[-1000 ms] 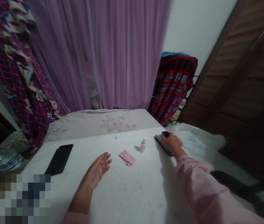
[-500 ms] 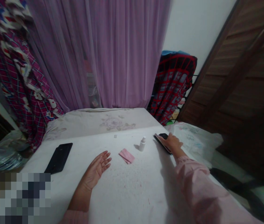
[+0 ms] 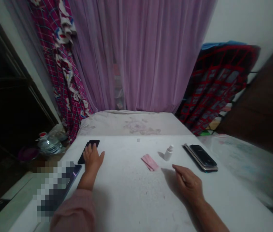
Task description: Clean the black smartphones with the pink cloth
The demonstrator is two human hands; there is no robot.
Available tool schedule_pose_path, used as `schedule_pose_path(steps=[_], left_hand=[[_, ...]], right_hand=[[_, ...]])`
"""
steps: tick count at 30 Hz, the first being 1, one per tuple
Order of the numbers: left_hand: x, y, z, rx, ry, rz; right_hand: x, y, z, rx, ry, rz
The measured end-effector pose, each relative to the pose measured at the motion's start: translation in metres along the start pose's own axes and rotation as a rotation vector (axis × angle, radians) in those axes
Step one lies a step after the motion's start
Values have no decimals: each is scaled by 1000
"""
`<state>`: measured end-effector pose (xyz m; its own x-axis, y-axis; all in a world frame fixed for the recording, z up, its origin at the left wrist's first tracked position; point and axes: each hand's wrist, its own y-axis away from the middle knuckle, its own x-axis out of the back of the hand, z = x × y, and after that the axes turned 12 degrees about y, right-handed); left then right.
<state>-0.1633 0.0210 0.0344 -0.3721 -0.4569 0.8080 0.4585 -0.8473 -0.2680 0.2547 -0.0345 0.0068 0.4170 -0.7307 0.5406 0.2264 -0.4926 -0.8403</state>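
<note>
My left hand (image 3: 93, 158) lies palm down with fingers spread over the dark, flat phone-like items (image 3: 81, 158) on the left of the white table. It covers part of them, and I cannot tell whether it touches them. Above the table on the right, my right hand (image 3: 190, 185) is loosely curled, with nothing visible in it. A small white spray bottle (image 3: 168, 153) stands upright just beyond that hand. Beside the bottle lies a folded pink cloth (image 3: 150, 162). Stacked phones (image 3: 202, 157), a black one on top, rest near the table's right edge.
At the near left, a dark glossy tablet-like slab (image 3: 72, 180) is partly hidden by blurred blocks. The white table (image 3: 126, 193) carries small reddish specks. Beyond its left edge stands a large clear bottle with a red cap (image 3: 50, 143). Purple curtains (image 3: 146, 58) hang behind.
My right hand has left the stacked phones and drawn back toward me, curling. My left hand has reached left over the dark phone-like items. The view has turned left.
</note>
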Motion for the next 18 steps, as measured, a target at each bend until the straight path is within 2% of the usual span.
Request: schedule_pose_path(steps=[2, 4, 8, 13, 18], left_hand=[[8, -7, -9, 110, -136, -61], [14, -13, -16, 198, -159, -129], [18, -21, -24, 231, -118, -152], [23, -30, -28, 287, 8, -148], [36, -42, -34, 352, 259, -92]], right_hand=[[0, -1, -2, 26, -7, -7], [-1, -2, -2, 44, -6, -25], [-5, 2, -3, 55, -13, -67], [-12, 11, -9, 29, -52, -174], [-19, 17, -10, -63, -104, -324]])
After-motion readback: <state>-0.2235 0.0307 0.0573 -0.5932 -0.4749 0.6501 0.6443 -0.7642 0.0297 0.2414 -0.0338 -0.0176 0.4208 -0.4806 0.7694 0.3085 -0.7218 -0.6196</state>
